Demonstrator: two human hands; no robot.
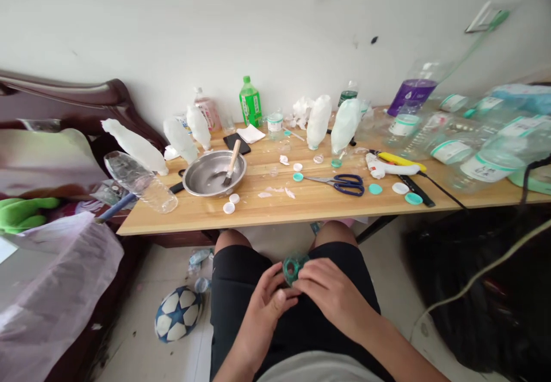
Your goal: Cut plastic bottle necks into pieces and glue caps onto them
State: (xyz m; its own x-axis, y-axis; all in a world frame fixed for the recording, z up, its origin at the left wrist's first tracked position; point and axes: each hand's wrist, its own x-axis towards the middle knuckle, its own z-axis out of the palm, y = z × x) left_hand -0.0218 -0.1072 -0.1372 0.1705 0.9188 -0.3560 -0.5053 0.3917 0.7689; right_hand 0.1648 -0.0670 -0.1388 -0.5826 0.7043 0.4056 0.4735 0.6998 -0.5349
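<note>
Above my lap, a small see-through green plastic piece with a round hole (293,267) sits between my two hands; its exact kind I cannot make out. My left hand (271,301) holds its left and lower edge with curled fingers. From the right, my right hand (329,290) pinches its rim, the fingertips partly covering it. On the wooden table (253,221) ahead lie blue-handled scissors (344,183), several white and teal bottle caps (298,177), and a steel bowl (196,184) with a wooden-handled brush (233,161) resting in it.
White-coated bottle shapes (319,122) stand along the table's back. A clear bottle (142,184) lies over its left end. Clear bottles (486,164) crowd the right side, near a white glue gun (391,167) and yellow cutter (400,160). A ball (178,314) rests on the floor.
</note>
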